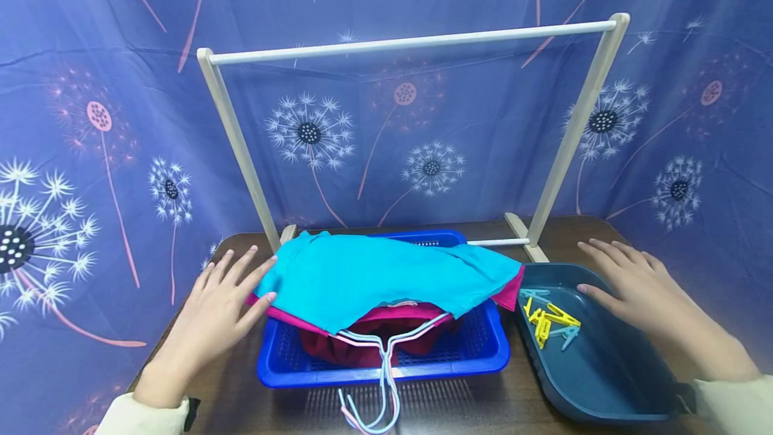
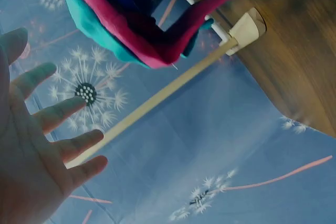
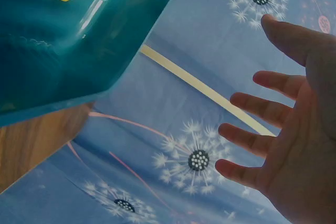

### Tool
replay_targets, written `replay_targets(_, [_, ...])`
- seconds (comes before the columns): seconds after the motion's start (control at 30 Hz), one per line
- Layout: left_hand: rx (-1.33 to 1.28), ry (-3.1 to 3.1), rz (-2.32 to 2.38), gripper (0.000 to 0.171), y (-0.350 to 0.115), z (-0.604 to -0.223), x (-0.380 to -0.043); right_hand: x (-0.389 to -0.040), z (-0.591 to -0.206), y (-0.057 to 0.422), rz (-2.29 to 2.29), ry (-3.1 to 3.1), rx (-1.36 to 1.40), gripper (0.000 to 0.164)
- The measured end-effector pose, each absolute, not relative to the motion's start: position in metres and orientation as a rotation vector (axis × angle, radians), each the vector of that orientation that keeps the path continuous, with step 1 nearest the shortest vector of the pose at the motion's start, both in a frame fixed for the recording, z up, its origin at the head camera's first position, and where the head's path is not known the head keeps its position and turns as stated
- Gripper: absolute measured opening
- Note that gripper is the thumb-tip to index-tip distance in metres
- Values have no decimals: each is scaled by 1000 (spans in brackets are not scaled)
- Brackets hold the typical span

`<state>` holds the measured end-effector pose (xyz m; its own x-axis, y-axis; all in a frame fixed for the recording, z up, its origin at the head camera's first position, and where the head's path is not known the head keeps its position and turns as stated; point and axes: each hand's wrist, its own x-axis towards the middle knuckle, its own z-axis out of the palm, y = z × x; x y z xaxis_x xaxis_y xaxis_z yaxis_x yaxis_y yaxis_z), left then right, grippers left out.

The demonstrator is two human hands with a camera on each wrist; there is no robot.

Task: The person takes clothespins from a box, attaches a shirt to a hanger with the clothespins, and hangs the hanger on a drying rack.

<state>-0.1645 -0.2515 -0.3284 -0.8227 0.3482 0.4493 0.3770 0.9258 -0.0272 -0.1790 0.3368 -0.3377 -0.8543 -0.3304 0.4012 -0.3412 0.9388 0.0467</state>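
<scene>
My left hand point(image 1: 223, 301) and right hand point(image 1: 649, 287) hang spread wide, holding nothing; the wrist views show bare palms point(image 2: 29, 169) that the head view hides. I seem between steps: lifting would call for pinching the hangers point(image 1: 385, 356). They sit in the shirts point(image 1: 386, 270) draped across the basket point(image 1: 314, 378), before the rack point(image 1: 417, 41).

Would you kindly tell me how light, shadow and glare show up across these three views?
Head view: bright overall, with striped shadow on the brown wood-grain table in front of the blue plastic basket; left wrist view: dimmer, the left hand shaded; right wrist view: also dim, the right hand in shade, with a pale glare streak inside the dark teal tray.
</scene>
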Motion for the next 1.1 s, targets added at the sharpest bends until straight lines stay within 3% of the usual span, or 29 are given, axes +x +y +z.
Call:
replay_targets(0.4, [-656, -2563, -39, 50, -232, -339, -166, -193, -349, 332, -56, -2785, 531, 53])
replay_targets(0.83, [-763, -2503, -41, 48, -225, -347, -168, -204, -366, 326, -86, -2926, 536, 49])
replay_targets(1.1, [-827, -2507, -55, 25, -222, -349, -169, -207, -376, 320, -116, -2973, 520, 46])
